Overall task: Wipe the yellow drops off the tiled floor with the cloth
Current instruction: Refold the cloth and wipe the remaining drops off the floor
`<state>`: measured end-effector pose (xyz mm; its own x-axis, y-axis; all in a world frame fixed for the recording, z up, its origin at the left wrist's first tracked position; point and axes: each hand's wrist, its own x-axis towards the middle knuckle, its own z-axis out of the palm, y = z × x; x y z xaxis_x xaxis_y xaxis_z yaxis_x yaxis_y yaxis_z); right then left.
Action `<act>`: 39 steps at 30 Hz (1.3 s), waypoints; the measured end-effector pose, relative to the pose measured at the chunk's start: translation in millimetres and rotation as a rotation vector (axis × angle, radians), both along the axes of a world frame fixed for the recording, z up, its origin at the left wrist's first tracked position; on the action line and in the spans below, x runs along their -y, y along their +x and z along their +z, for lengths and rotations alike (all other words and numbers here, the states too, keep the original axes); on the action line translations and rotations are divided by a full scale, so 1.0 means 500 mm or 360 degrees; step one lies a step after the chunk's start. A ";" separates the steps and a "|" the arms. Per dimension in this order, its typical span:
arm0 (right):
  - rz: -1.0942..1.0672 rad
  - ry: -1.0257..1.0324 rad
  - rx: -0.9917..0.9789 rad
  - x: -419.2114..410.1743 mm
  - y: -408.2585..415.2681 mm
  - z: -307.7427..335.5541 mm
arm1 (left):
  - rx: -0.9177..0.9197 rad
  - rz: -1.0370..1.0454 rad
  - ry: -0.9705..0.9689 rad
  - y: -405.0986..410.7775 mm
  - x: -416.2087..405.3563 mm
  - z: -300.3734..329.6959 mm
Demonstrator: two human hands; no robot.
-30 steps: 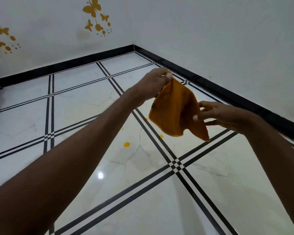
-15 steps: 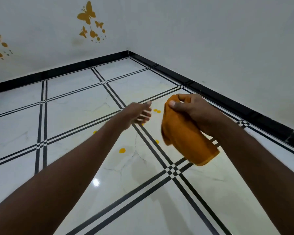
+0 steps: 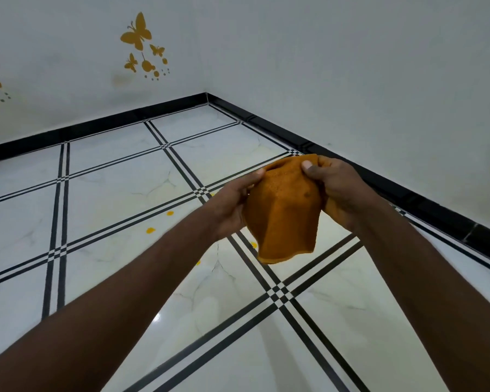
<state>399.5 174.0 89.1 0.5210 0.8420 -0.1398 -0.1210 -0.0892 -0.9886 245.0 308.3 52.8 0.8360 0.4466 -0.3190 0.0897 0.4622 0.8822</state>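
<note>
Yellow drops (image 3: 150, 230) remain on the tiled floor (image 3: 119, 193), left of the cloth (image 3: 283, 219); left hand (image 3: 232, 205) has rejoined, gripping it; right hand (image 3: 334, 190) pinches its top; cloth is held above the floor, wiping not begun.

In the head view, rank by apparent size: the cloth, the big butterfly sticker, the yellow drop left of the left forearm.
1. cloth, nearest the camera, so enlarged
2. big butterfly sticker
3. yellow drop
</note>
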 end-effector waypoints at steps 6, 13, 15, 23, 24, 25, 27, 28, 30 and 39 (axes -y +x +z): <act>-0.0234 -0.0299 0.0142 -0.003 0.020 -0.022 | -0.0195 0.0262 0.0206 -0.015 -0.035 0.042; -0.0158 -0.0217 0.0527 -0.005 0.018 -0.028 | -0.0322 0.0386 0.0728 -0.046 -0.037 0.050; 0.0188 -0.0143 0.0548 0.001 0.025 -0.019 | -0.0360 0.0259 0.0931 -0.069 -0.039 0.058; 0.0162 -0.0235 0.0874 -0.060 -0.014 -0.136 | -0.0571 0.0448 0.1296 -0.149 -0.057 -0.067; 0.0155 -0.0289 0.0984 -0.071 -0.024 -0.164 | -0.0620 0.0451 0.1340 -0.156 -0.060 -0.093; 0.0169 -0.0340 0.1073 -0.083 -0.034 -0.190 | -0.0668 0.0450 0.1355 -0.166 -0.066 -0.120; 0.0206 -0.0411 0.1207 -0.099 -0.047 -0.226 | -0.0749 0.0420 0.1367 -0.186 -0.079 -0.156; 0.0235 -0.0436 0.1265 -0.109 -0.054 -0.238 | -0.0792 0.0389 0.1379 -0.197 -0.089 -0.167; 0.0277 -0.0450 0.1319 -0.138 -0.067 -0.255 | -0.0860 0.0320 0.1430 -0.218 -0.117 -0.181; 0.0222 -0.0419 0.1271 -0.273 -0.159 -0.394 | -0.1006 0.0732 0.1695 -0.294 -0.205 -0.316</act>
<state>320.0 310.6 -108.0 0.4402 0.8975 0.0253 0.6330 -0.2902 -0.7176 98.0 411.0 -105.2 0.3797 0.9211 0.0861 0.6396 -0.3286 0.6949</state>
